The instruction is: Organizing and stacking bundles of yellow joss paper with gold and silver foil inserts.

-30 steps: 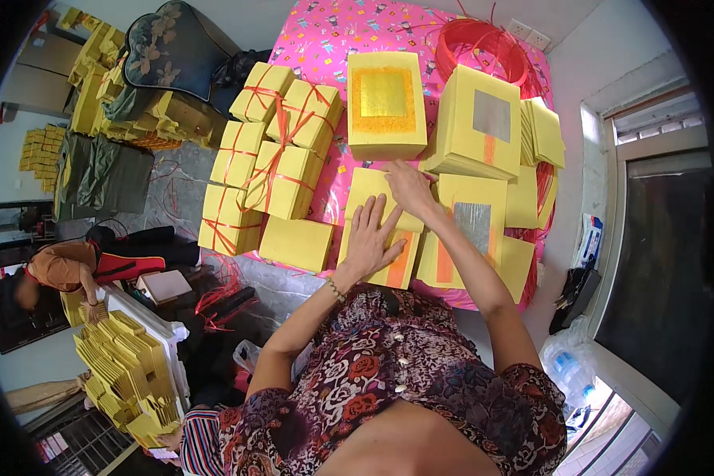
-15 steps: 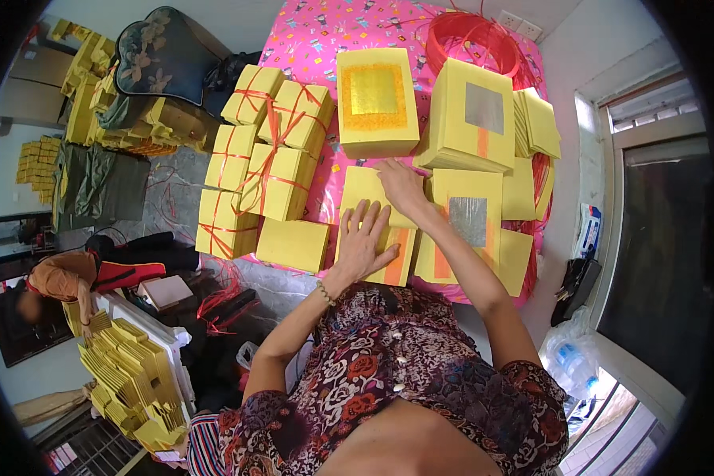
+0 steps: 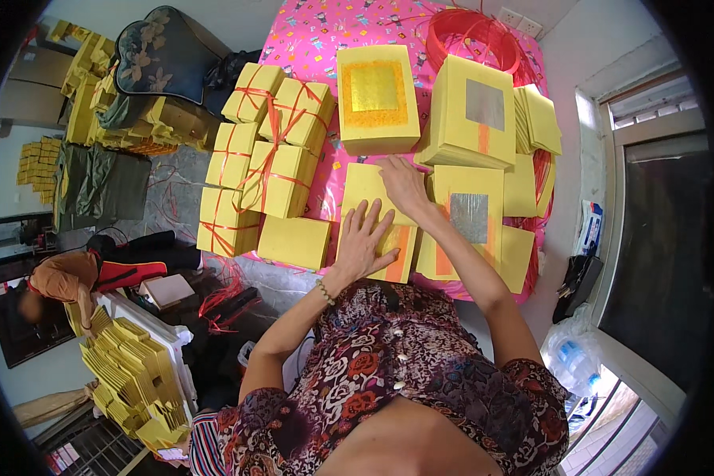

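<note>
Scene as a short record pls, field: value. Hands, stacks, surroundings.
Left hand: fingers spread, on front stack
Right hand: on same stack, farther from the body than the left
Left of hands: red-tied bundles
Beyond hands: gold-square stack
Right of hands: silver-square stacks
Far end: red coil
Under stacks: pink cloth
Background left: person bent over yellow piles

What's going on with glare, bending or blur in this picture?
Head view: corners black, the right wall slanting with fisheye distortion; head view: gold square shining, daylight washed out near the plastic bag; head view: left hand and right hand fairly sharp.
</note>
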Demonstrator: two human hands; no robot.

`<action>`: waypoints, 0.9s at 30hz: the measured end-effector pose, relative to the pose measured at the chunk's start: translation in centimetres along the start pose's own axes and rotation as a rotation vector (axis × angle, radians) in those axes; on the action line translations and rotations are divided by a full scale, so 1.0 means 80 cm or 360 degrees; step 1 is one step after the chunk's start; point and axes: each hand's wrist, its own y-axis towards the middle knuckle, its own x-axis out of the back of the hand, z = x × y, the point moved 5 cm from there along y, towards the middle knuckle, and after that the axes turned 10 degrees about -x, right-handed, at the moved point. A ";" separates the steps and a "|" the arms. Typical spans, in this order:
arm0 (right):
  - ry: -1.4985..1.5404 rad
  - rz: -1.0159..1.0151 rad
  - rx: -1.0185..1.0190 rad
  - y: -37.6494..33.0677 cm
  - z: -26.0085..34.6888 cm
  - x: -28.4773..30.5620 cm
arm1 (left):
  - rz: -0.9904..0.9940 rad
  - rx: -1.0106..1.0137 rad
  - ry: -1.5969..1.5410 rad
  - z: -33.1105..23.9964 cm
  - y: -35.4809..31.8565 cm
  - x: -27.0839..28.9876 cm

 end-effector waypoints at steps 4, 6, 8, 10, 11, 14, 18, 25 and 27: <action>-0.0081 -0.0268 0.0240 -0.059 0.018 0.027 | -0.0014 -0.0016 -0.0015 0.003 -0.002 -0.005; -0.0117 -0.0174 0.0260 -0.100 0.020 0.031 | 0.0009 -0.0002 -0.0016 0.003 -0.004 -0.006; -0.0150 0.0037 0.0294 -0.133 0.020 0.025 | 0.0035 0.0012 -0.0018 0.005 -0.004 -0.009; -0.0217 0.0109 0.0280 -0.153 0.013 0.017 | 0.0038 0.0005 -0.0011 0.006 -0.003 -0.011; -0.0281 0.0185 0.0275 -0.159 0.009 0.011 | 0.0042 0.0001 -0.0015 0.006 -0.004 -0.012; -0.0277 0.0304 0.0234 -0.160 0.006 0.009 | 0.0048 -0.0011 -0.0030 0.008 -0.006 -0.013; -0.0389 0.0413 0.0271 -0.160 -0.002 0.004 | 0.0063 -0.0033 -0.0068 0.009 -0.006 -0.010; -0.0377 0.0518 0.0256 -0.163 -0.002 0.006 | 0.0145 -0.0077 -0.0118 0.021 -0.016 0.007; -0.0372 0.0516 0.0251 -0.164 -0.003 0.005 | 0.0144 -0.0057 -0.0077 0.030 -0.022 0.011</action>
